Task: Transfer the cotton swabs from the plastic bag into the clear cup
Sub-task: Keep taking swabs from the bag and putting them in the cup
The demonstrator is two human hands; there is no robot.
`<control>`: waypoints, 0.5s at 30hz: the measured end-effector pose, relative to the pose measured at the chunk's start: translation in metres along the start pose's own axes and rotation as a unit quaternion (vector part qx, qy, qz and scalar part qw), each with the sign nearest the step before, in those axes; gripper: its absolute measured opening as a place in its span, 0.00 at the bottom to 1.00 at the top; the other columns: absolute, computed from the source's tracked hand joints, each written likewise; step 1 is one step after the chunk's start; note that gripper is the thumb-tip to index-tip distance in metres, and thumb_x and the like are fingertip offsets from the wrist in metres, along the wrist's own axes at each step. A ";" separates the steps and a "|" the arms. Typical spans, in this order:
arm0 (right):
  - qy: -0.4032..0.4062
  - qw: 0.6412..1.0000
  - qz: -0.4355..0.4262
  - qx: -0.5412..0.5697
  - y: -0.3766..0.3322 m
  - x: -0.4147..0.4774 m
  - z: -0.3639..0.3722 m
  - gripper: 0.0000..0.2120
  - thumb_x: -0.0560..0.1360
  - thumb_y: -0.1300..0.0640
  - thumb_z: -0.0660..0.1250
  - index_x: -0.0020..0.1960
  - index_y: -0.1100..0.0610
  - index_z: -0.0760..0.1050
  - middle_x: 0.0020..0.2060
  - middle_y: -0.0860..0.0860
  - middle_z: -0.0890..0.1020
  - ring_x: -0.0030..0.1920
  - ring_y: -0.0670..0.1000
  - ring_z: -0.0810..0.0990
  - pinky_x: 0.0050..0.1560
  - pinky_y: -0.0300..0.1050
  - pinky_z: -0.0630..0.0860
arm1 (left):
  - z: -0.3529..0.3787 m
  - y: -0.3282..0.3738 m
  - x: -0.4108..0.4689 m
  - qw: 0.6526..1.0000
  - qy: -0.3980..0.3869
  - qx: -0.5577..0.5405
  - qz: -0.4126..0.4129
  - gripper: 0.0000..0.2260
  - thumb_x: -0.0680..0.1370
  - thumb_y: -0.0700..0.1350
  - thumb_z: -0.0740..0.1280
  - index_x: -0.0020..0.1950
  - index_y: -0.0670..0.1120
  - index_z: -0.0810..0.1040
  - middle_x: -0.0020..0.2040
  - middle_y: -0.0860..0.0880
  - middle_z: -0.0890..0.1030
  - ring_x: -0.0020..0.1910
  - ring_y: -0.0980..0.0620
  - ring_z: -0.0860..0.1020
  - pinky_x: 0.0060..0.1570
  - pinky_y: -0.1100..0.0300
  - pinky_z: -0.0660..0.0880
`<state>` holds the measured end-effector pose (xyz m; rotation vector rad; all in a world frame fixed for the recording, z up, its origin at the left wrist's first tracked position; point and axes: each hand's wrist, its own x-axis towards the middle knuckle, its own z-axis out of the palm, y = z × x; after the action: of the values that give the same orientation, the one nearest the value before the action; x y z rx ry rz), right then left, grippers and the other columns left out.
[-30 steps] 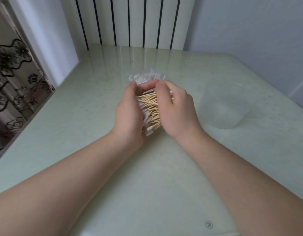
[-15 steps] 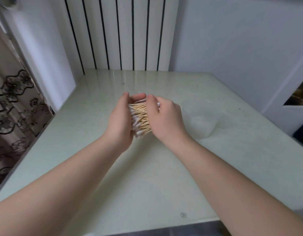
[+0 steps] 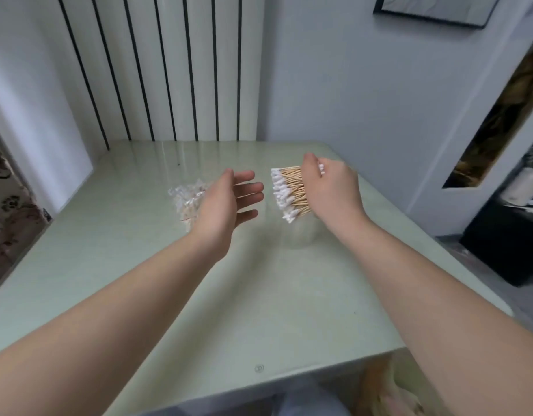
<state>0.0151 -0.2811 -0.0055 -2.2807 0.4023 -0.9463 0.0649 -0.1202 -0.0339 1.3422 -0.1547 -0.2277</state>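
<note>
Cotton swabs (image 3: 290,192) sit in one thick bundle, clear of the bag and held above the worktop (image 3: 169,295). Nearest me, two bare forearms reach out over the pale green top. Next comes the clear cup (image 3: 298,235), faint and hard to outline, standing almost straight below the bundle. Above it the right hand (image 3: 331,190) has its grip curled round the wooden sticks. They lie nearly level, white tips pointing across and slightly down toward the left hand (image 3: 226,202). That hand is empty, its grip spread, palm turned to the tips and just apart from them. Farther left, partly behind it, the crumpled plastic bag (image 3: 187,199) lies on the worktop. I reckon the bundle must be tipped upright over the cup, and the right hand is the nearer one.
</note>
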 end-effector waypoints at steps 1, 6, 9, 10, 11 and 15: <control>0.010 1.000 0.011 -0.004 0.008 0.004 -0.004 0.25 0.83 0.49 0.56 0.29 0.57 0.60 0.24 0.51 0.67 0.34 0.57 0.68 0.36 0.49 0.58 | 0.005 -0.003 0.002 1.000 -0.002 0.010 0.003 0.18 0.86 0.51 0.52 0.56 0.49 0.81 0.51 0.47 0.86 0.54 0.48 0.84 0.54 0.50 0.80; 0.082 0.995 0.065 -0.007 0.047 0.020 -0.005 0.24 0.84 0.49 0.54 0.30 0.55 0.62 0.29 0.52 0.73 0.39 0.61 0.73 0.39 0.47 0.61 | 0.023 -0.022 0.016 0.996 -0.064 0.067 0.019 0.13 0.82 0.52 0.61 0.66 0.55 0.75 0.63 0.52 0.79 0.65 0.55 0.76 0.71 0.47 0.72; 0.116 0.989 0.086 -0.003 0.063 0.028 0.000 0.22 0.84 0.48 0.53 0.34 0.56 0.67 0.36 0.58 0.80 0.44 0.63 0.76 0.41 0.46 0.61 | 0.025 -0.032 0.021 0.988 -0.113 0.106 0.017 0.34 0.71 0.52 0.66 0.78 0.58 0.62 0.76 0.51 0.68 0.74 0.53 0.68 0.74 0.52 0.64; 0.118 0.989 0.091 -0.003 0.066 0.029 0.002 0.21 0.84 0.48 0.54 0.36 0.57 0.69 0.39 0.60 0.81 0.46 0.63 0.77 0.41 0.46 0.61 | 0.026 -0.035 0.022 0.983 -0.130 0.125 0.014 0.41 0.68 0.51 0.67 0.80 0.59 0.56 0.79 0.49 0.63 0.76 0.52 0.64 0.72 0.55 0.63; 0.114 0.989 0.093 -0.001 0.070 0.029 0.005 0.20 0.84 0.48 0.54 0.38 0.57 0.70 0.41 0.61 0.82 0.48 0.63 0.78 0.42 0.47 0.62 | 0.027 -0.039 0.023 0.979 -0.146 0.145 0.012 0.46 0.67 0.49 0.69 0.82 0.60 0.51 0.81 0.48 0.59 0.78 0.51 0.61 0.69 0.56 0.63; 0.077 0.991 0.106 -0.010 0.075 0.026 0.013 0.21 0.84 0.48 0.53 0.41 0.58 0.74 0.45 0.61 0.83 0.51 0.63 0.78 0.45 0.48 0.66 | 0.032 -0.057 0.029 0.946 -0.171 0.274 0.041 0.61 0.64 0.49 0.81 0.82 0.58 0.38 0.80 0.48 0.59 0.78 0.52 0.62 0.69 0.60 0.63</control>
<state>0.0395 -0.3450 -0.0480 -2.1374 0.7094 -1.0142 0.0809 -0.1695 -0.0830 1.8369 -0.6001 -0.3644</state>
